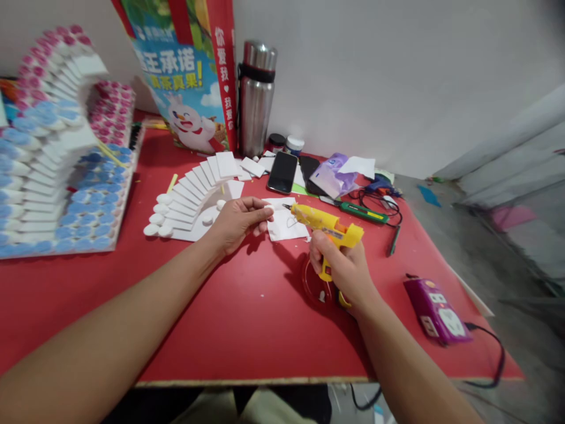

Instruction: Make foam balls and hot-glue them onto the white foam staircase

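Observation:
My right hand is wrapped round the handle of a yellow hot glue gun, whose nozzle points left. My left hand pinches a small white disc just left of that nozzle; I cannot tell whether the two touch. Beneath them lies a white sheet with bits of glue on it. Left of my left hand stands a curved white stair model made of flat strips. Several white discs are stacked at its outer lower end, and a few lie on its base.
Larger stair models with blue and pink discs stand at the left. A steel flask, a printed bag and a black phone are at the back. A green soldering-iron-like tool and a purple power block lie at right.

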### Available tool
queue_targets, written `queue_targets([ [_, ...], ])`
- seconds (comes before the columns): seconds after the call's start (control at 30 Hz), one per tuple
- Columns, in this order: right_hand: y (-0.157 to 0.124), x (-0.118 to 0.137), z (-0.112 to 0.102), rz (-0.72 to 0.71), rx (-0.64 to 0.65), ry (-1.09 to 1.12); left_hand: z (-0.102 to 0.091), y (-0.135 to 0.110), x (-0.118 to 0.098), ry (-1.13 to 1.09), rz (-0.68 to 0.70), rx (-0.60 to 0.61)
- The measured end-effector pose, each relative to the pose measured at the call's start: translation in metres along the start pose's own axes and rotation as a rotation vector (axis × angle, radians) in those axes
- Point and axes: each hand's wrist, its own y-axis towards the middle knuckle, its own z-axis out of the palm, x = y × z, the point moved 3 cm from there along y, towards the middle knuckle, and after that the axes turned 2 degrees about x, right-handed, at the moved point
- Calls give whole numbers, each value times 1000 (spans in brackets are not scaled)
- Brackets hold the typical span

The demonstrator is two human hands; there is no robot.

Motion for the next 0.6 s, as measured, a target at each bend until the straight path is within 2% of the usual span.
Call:
queue_targets([
  [0.43,1,-5,3,24,54,-78,3,-2,0,-2,-48,32],
  [0.6,1,-2,2,27,7,-89,7,-4,-2,8,-47,28],
])
